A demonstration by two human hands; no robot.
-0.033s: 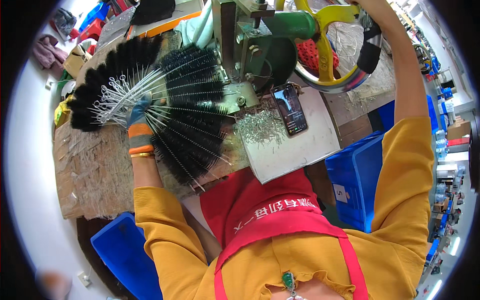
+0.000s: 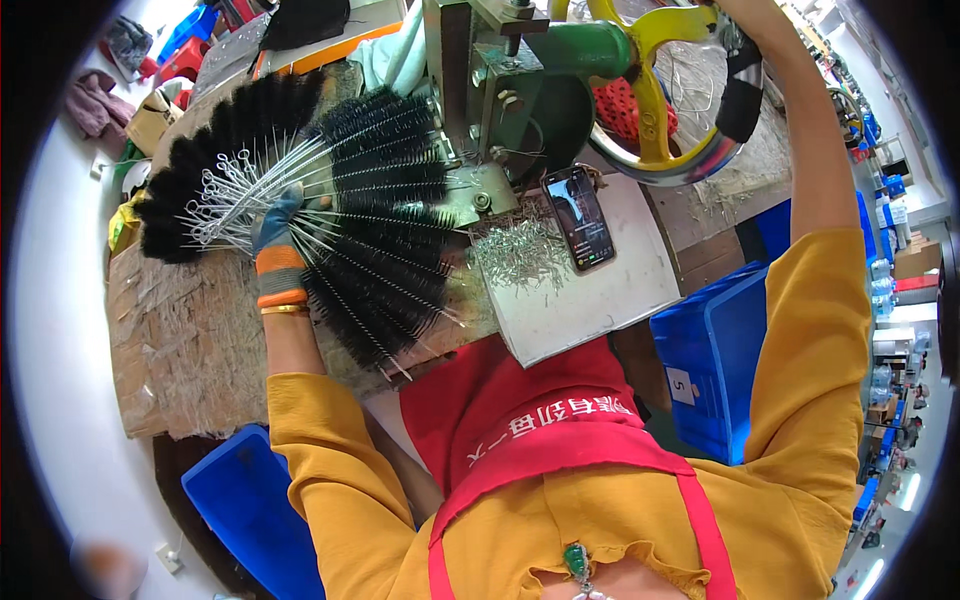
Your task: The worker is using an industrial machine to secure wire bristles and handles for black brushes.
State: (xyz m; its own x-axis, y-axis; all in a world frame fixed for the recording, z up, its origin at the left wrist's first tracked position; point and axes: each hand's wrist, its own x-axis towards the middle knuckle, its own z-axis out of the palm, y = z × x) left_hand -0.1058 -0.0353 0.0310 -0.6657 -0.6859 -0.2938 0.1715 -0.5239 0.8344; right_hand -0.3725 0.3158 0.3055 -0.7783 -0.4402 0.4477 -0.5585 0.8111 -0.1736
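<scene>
My left hand, in a blue-grey and orange glove, is closed around the wire stems of a fanned bundle of black-bristled tube brushes. Their looped wire ends stick out to the left of the hand, and the bristles spread to the right. At the upper right, my bare right hand is closed on the rim of a yellow-spoked handwheel, with most of its fingers cut off by the picture's edge. The wheel joins a green metal press. Brush tips reach the metal plate at its foot.
Small silvery metal pieces and a phone lie on a white board before me. Blue bins stand at right and lower left. More black brushes lie on the worn bench. Red netting shows behind the wheel.
My right arm and the handwheel have shifted very slightly. The left hand and the brushes stay in place.
</scene>
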